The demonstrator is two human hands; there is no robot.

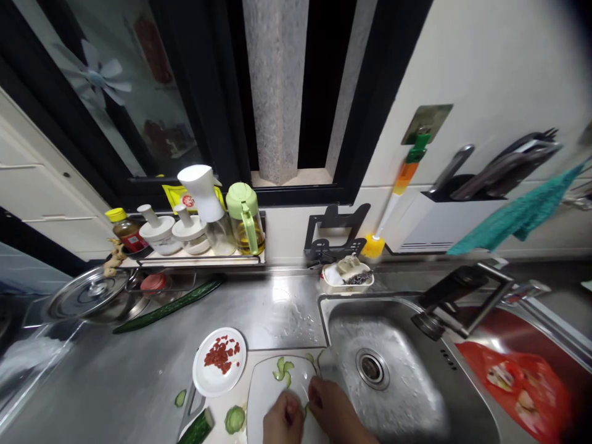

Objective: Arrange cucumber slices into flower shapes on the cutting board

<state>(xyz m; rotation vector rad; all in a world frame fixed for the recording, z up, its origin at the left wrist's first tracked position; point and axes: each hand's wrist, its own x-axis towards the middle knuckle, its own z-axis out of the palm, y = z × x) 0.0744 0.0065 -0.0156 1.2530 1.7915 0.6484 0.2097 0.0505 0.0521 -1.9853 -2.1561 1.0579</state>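
Observation:
My left hand [283, 420] and my right hand [329, 408] meet over a white plate [268, 388] at the bottom middle, fingers curled together on something small that I cannot make out. A few green cucumber slices [283, 370] lie at the plate's far edge. The plate rests on a pale cutting board [217, 407]. A cut cucumber piece [198, 428] and a round slice [235, 419] sit on the board to the left. A small white dish of chopped red chilli [219, 361] stands beside the plate.
A steel sink [388, 370] with a tap [462, 296] lies to the right, next to a red bag [518, 382]. A whole cucumber [171, 305] lies on the steel counter. A pot lid [87, 295] is at left. Oil bottles and jars [203, 216] stand on a shelf.

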